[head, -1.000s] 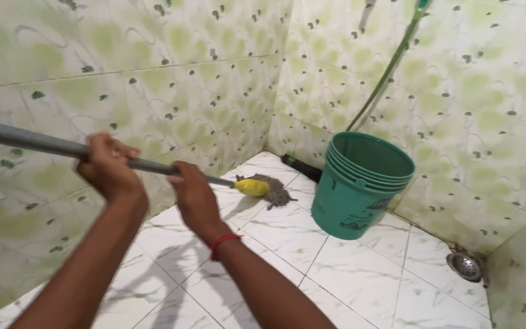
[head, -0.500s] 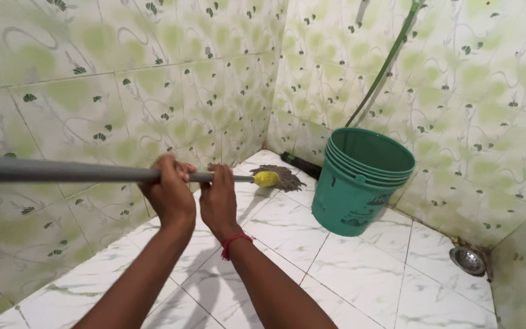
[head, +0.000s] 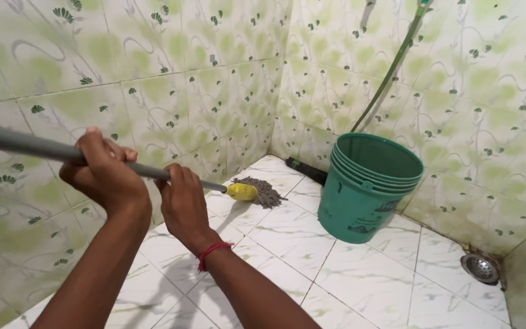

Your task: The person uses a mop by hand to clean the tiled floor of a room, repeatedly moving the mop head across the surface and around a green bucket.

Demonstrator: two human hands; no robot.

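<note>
The mop (head: 257,192) lies with its grey string head flat on the white marbled floor tiles (head: 360,277), close to the corner where the two green-patterned walls meet; a yellow collar joins the strings to a long grey handle (head: 25,145) that runs up and out past the left edge of the view. The strings stop just short of the left wall (head: 153,79) and of a dark strip (head: 305,170) lying along the foot of the back wall, so little room is left ahead of the mop head. To its right stands a green bucket (head: 366,189), near but apart from the strings, with a bare run of tile between them. Beyond the bucket the floor stays open as far as a round metal drain (head: 480,268) set by the right-hand wall, well apart from the mop.

Both arms reach forward from the lower edge. The left hand (head: 101,173) is clenched around the handle higher up, knuckles upward. The right hand (head: 184,204) is wrapped around the handle lower down, just beside the left, its wrist bent down and circled by a red thread bracelet (head: 213,253).

One mop, one stack of nested buckets whose number I cannot tell, one drain, and one green hose (head: 391,67) slanting down the back wall behind the bucket
</note>
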